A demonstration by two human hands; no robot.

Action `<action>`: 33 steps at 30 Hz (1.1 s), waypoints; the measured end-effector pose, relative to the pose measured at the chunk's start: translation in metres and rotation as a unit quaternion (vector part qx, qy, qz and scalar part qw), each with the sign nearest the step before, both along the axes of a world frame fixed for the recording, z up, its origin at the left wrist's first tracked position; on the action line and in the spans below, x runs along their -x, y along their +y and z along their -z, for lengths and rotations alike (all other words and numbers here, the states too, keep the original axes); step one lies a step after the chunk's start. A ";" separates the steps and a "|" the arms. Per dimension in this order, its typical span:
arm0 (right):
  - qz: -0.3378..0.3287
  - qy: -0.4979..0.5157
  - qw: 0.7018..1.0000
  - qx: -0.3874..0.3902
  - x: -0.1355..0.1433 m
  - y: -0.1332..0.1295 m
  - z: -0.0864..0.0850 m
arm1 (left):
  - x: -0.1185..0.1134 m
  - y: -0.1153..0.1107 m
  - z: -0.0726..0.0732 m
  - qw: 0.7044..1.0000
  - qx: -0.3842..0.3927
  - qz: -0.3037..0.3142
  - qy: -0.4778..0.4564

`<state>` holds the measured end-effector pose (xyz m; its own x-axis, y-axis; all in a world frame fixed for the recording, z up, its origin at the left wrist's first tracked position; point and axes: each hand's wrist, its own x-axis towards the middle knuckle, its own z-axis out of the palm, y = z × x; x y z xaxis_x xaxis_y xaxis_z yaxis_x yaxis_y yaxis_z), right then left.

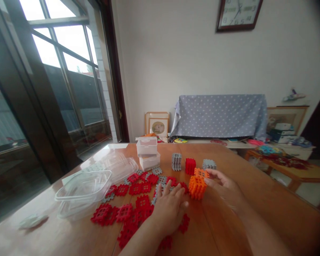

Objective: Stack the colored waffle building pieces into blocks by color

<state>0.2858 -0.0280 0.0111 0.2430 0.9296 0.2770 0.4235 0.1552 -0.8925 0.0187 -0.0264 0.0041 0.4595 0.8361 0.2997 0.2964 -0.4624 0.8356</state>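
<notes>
My left hand point(169, 209) lies palm down with fingers spread over scattered red pieces point(122, 212) and grey pieces point(162, 180). Pinched in my right hand point(224, 186) is an orange piece point(201, 173), held at the top of an orange stack point(197, 187); whether it touches the stack is unclear. Behind these are a red stack point(190, 166), a tall grey stack point(176, 162) and a low grey stack point(209, 164). The pieces are flat, square and notched, with openings in the middle.
Clear plastic containers point(84, 186) stand at the left of the wooden table point(218, 227), near a small pale packet point(33, 221). Two white boxes point(147, 146) are stacked at the back. A side table point(306, 170) holds more items at the right.
</notes>
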 end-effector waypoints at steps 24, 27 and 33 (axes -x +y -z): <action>-0.041 -0.006 0.999 -0.008 -0.009 0.009 0.012 | 0.003 0.014 0.004 0.996 0.013 -0.089 -0.023; -0.017 0.091 0.996 0.008 -0.006 0.010 0.010 | -0.004 0.012 0.001 0.987 0.080 -0.086 -0.113; 0.054 0.300 0.951 0.053 0.011 0.020 0.024 | -0.030 0.010 -0.013 0.895 0.341 -0.058 -0.281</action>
<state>0.2749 -0.0080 -0.0125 0.4224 0.9057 -0.0364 -0.1596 0.0348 -0.9866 0.0483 -0.0163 0.0172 0.2936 0.9453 -0.1420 -0.2465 0.2184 0.9442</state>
